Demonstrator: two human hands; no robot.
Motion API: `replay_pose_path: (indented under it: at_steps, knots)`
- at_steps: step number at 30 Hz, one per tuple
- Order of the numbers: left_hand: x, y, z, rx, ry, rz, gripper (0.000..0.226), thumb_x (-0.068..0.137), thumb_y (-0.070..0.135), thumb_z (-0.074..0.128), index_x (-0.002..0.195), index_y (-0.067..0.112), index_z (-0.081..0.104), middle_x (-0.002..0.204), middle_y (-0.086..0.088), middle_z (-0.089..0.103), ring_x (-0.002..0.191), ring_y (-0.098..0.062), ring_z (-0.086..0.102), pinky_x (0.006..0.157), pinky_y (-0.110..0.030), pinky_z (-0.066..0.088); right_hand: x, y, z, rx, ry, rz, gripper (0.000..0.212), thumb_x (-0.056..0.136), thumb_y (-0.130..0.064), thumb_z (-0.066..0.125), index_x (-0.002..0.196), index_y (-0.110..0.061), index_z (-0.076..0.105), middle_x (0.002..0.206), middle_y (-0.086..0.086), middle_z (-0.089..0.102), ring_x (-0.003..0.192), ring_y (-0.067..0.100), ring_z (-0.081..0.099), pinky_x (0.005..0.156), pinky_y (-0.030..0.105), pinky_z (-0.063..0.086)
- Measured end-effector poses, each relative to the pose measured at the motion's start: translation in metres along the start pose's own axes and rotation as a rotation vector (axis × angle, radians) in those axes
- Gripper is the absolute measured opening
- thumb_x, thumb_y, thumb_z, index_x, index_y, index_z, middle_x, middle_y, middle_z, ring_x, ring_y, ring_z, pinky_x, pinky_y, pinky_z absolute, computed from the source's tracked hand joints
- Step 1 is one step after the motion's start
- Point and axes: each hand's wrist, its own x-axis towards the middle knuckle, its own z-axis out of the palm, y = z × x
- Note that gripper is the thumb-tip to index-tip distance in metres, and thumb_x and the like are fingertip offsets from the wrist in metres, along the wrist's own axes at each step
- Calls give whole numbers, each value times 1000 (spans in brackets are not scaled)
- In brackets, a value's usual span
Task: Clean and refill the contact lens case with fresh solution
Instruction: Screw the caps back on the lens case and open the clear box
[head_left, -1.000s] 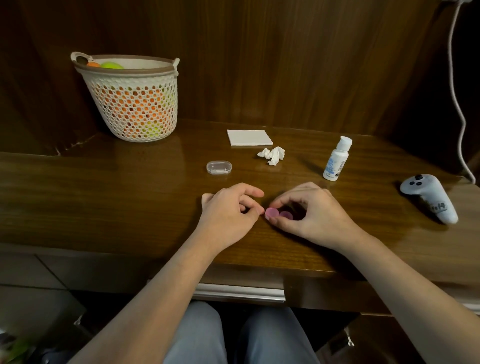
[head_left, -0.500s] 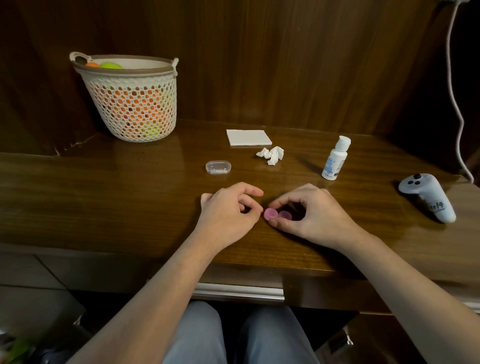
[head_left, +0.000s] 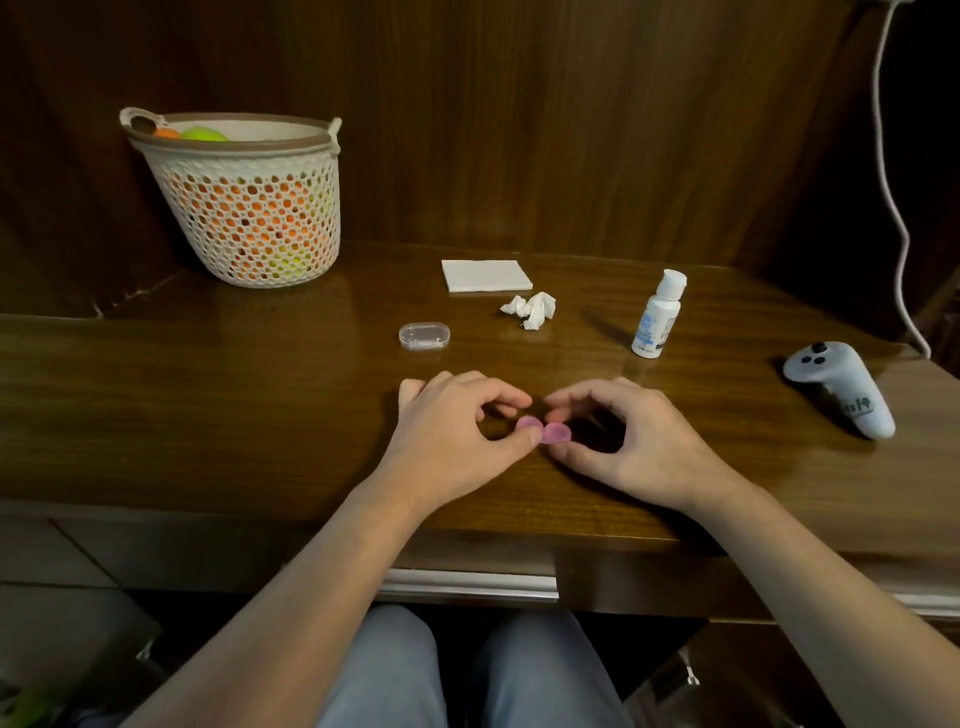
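Head view showed the pink lens case (head_left: 543, 431) lying on the wooden desk (head_left: 208, 415) near its front edge, its two round wells side by side. Both hands met over it: the left hand (head_left: 447, 441) pinched the left well between thumb and curled forefinger, and the right hand (head_left: 631, 447) pinched the right well the same way, wrists resting on the desk. Behind the hands sat a small clear box (head_left: 424, 336), closed. Farther back lay a crumpled tissue (head_left: 530, 310) and, just behind it, a flat folded tissue (head_left: 486, 275). A white solution bottle (head_left: 656, 317) stood upright to the right, cap on. A grey controller (head_left: 841, 387) lay near the desk's right end, and a perforated basket (head_left: 249, 218) of orange and green balls stood at the back left
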Motion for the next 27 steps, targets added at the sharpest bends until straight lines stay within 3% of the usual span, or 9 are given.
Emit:
replay_pose_path:
  at_steps: [5, 9, 14, 19, 23, 27]
  knots:
    - [0, 3, 1, 43, -36, 49, 52, 84, 83, 52, 118, 49, 72, 108, 29, 68, 104, 2, 53, 95, -34, 26, 0, 3, 2, 5, 16, 3, 33, 87, -56, 80, 118, -47, 72, 109, -30, 72, 113, -8, 60, 97, 29, 54]
    - [1, 1, 2, 69, -34, 47, 37, 91, 73, 59, 119, 51, 72, 112, 30, 67, 106, 2, 51, 97, -37, 27, 0, 5, 3, -14, 17, 11, 17, 90, -53, 79, 106, -49, 75, 104, -32, 72, 112, -8, 58, 93, 25, 51]
    - [3, -1, 3, 63, -50, 26, 31, 92, 69, 63, 117, 54, 72, 113, 30, 66, 109, 0, 49, 93, -36, 25, 1, 8, 4, 14, 34, 25, 17, 89, -46, 83, 106, -44, 81, 99, -31, 74, 111, -9, 58, 90, 23, 50]
    - [4, -1, 4, 69, -58, 23, 27, 92, 65, 65, 117, 55, 72, 110, 31, 65, 108, 0, 48, 90, -34, 22, 1, 7, 3, 23, 25, 20, 16, 89, -45, 84, 104, -45, 79, 98, -31, 76, 110, -8, 61, 98, 33, 55]
    - [5, -2, 6, 40, -8, -19, 30, 84, 74, 68, 102, 52, 75, 97, 29, 66, 104, 0, 51, 93, -36, 26, 2, 6, 4, 47, 15, 16, 29, 90, -45, 84, 115, -46, 69, 97, -35, 77, 109, -9, 67, 115, 45, 46]
    - [6, -2, 7, 51, 14, -18, 46, 74, 85, 66, 97, 46, 74, 95, 26, 65, 103, 1, 51, 95, -38, 31, 2, 7, 4, 13, 24, 0, 25, 89, -48, 83, 107, -52, 66, 98, -40, 74, 110, -12, 64, 112, 41, 46]
